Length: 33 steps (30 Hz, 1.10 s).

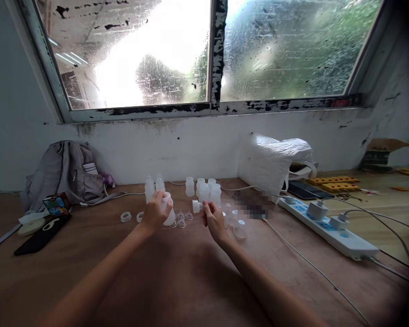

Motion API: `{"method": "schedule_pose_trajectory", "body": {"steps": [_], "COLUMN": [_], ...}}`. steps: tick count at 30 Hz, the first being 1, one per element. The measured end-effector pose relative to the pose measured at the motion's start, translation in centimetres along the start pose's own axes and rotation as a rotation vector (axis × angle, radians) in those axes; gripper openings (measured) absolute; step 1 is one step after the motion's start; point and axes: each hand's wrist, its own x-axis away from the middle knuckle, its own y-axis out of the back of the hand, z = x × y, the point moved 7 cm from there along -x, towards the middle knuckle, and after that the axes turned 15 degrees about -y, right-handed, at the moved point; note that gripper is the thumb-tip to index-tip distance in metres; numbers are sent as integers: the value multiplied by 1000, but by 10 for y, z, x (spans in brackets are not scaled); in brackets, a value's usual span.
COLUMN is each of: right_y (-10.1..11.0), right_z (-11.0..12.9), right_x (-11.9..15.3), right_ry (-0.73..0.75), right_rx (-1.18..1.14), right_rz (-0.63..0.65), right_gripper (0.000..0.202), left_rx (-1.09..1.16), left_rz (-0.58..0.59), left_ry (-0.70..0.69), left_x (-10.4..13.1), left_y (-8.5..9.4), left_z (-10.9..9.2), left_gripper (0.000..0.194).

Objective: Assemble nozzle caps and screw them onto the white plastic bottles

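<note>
My left hand [153,211] is closed around a translucent white baby bottle [169,215], its open mouth tilted up. To the right of it, my right hand [214,221] pinches a white collar ring [197,206], apparently with a nipple fitted in it; the ring is apart from the bottle. Between the hands several clear nipples [181,217] stand on the table. White rings [125,217] lie left of my left hand. Two bottles with nipples on top [150,187] stand behind that hand. Several open bottles [203,190] are grouped behind my right hand, and clear caps [240,233] lie beside it.
A brown-covered table [177,281] runs along a wall under a window. A grey backpack [66,170] and a black pouch [42,234] are at the left. A white bag [269,163], a power strip [330,231], cables and yellow pieces [337,183] are at the right.
</note>
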Motion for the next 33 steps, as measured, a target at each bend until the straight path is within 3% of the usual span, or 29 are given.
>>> {"method": "schedule_pose_trajectory", "body": {"steps": [3,6,8,11,15,25,29,33], "right_y": [-6,-12,-17,-23,-29,-33,-33,-31], "right_z": [1,1,1,4,8,15,13,10], "right_x": [3,6,9,13,18,24,23,19], "right_ry": [7,12,19,37,66,148,154,158], "right_rx": [-13,-32,-37,-25,-20,144,207,291], "right_rz": [45,83,119,177,238,286,277,237], "right_gripper": [32,31,30,29,26,25,25,27], "left_rx": [138,406,575,649,649,606,581,485], "left_rz": [-27,-66,-1,126,184,132,158,152], "left_ry": [94,238,297,224,150,113,165,88], "left_x": [39,66,73,72,70,71,75,76], "left_y": [-4,-26,-44,-56,-52,-48,-48,-43], "left_z": [6,15,13,0,-12,-9,-7,-9], "left_gripper": [16,28,33,46,45,53,52,48]}}
